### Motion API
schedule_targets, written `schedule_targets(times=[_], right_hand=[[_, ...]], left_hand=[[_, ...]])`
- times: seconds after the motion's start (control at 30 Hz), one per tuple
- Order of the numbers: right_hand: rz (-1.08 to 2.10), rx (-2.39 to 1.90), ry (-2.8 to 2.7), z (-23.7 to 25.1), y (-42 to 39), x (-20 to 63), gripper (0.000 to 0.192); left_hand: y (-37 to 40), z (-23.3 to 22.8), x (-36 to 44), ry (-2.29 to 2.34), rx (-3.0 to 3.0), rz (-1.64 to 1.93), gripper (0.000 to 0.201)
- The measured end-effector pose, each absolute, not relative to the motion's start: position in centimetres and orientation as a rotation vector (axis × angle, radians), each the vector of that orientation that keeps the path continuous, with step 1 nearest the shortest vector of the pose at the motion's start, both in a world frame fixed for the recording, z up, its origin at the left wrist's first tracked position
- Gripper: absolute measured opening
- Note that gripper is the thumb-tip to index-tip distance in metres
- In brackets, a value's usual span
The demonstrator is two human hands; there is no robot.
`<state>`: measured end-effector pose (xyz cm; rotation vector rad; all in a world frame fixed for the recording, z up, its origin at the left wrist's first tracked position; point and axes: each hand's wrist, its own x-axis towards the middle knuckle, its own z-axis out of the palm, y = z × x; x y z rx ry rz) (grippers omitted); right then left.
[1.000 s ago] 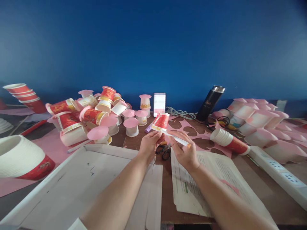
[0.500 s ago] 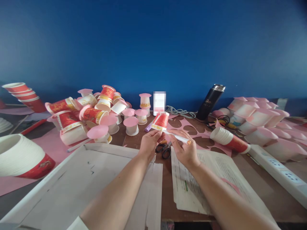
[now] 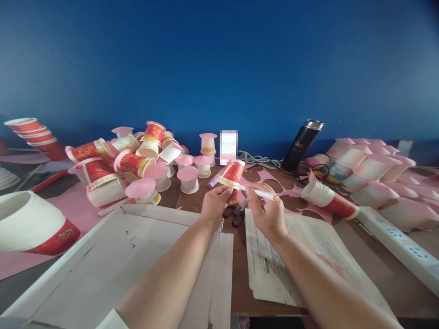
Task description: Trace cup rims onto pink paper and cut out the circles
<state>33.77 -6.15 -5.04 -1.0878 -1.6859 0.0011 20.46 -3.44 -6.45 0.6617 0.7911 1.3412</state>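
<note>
My left hand (image 3: pixel 214 205) holds a red and gold paper cup (image 3: pixel 232 173) tilted on its side above the table. My right hand (image 3: pixel 265 210) grips a white pen with an orange end (image 3: pixel 259 193), its tip touching the cup's lower edge. Black scissors with an orange handle (image 3: pixel 235 212) lie on the table just below both hands. Printed paper sheets (image 3: pixel 298 256) lie under my right forearm.
A heap of red cups with pink lids (image 3: pixel 130 164) sits at the left. Pink-lidded white cups (image 3: pixel 373 173) pile at the right, beside a white power strip (image 3: pixel 398 242) and a stack of cups (image 3: pixel 329 201). A black flask (image 3: pixel 302 146) leans by cut pink paper (image 3: pixel 274 187). White cardboard (image 3: pixel 113 265) lies near me.
The cup has tilted slightly more to the right in my left hand. The pen in my right hand has levelled out a little, and both hands have risen slightly.
</note>
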Motion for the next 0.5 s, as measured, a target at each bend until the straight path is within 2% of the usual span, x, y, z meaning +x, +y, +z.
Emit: schedule_targets(times=[0.5], right_hand=[[-0.022, -1.069, -1.717, -5.11, -6.11, 33.56, 0.015]], left_hand=[[-3.44, -6.12, 20.16, 0.712, 0.578, 1.345, 0.011]])
